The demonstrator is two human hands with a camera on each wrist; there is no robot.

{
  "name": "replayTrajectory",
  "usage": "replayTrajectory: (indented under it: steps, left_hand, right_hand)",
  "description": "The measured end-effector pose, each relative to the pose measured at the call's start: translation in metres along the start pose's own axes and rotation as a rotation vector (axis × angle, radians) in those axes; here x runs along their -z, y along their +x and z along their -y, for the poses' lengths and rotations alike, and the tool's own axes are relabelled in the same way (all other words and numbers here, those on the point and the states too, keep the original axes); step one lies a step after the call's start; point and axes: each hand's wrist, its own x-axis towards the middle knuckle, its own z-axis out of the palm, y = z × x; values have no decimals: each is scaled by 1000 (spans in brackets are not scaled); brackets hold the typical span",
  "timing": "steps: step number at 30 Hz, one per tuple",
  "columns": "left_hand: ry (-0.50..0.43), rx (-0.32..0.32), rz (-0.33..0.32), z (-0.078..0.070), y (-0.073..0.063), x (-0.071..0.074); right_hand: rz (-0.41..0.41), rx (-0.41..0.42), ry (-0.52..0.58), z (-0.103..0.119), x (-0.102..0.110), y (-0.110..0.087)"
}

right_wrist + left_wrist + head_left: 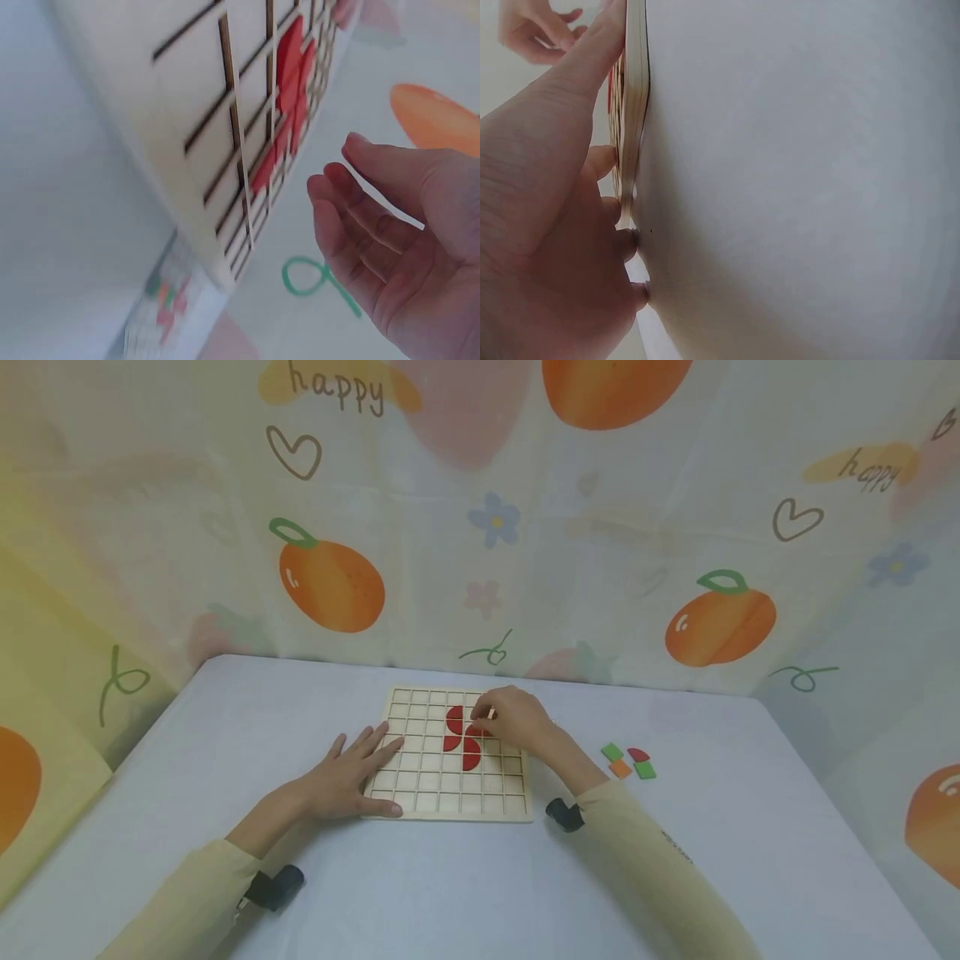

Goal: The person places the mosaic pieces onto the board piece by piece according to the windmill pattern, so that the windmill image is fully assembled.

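Observation:
A wooden grid board (450, 817) lies flat on the white table. Several red curved-edge pieces (471, 755) sit together in its squares, right of the middle; one is partly covered by a hand in the head view. My left hand (341, 781) rests spread over the board's left edge, thumb at the near left corner. In the left wrist view the fingertips meet the board's side (636, 90) and the tabletop. Over the upper right squares hovers my right hand (516, 718). The right wrist view shows its fingers (328, 225) loosely bent and apart from the thumb, with nothing between them.
To the board's right lie loose pieces: a green square (612, 752), an orange square (620, 769), a red curved piece (638, 755) and another green square (645, 770). A fruit-printed cloth (600, 543) hangs behind the table's far edge.

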Motion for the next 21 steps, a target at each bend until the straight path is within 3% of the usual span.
replayTrajectory:
  steps: [11,21]
  left_hand:
    - [-2,4,-2,1,1,-2]
    - [-6,-8,-7,1,0,-1]
  right_hand:
    - [-20,-83,7,-45,30,-32]
    - [-38,-141,-11,-83,40,-59]
